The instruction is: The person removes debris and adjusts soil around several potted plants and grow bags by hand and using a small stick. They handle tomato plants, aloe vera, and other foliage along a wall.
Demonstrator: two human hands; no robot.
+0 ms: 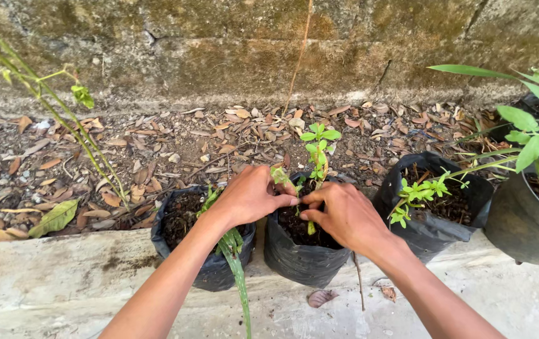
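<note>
Seedling (317,150) stands in the middle black grow bag (301,257) on the concrete ledge (62,282); my left hand (249,196) and right hand (342,213) pinch together around its stem base, steadying it upright.

Left hand (250,196) and right hand (343,215) over middle grow bag (301,254), fingers in soil at base of seedling (317,154). Left bag (203,267) with drooping leaf, right bag (433,216) with small plant. Concrete ledge (62,282) below; dry leaves (175,141), mossy wall (219,44) behind.
</note>
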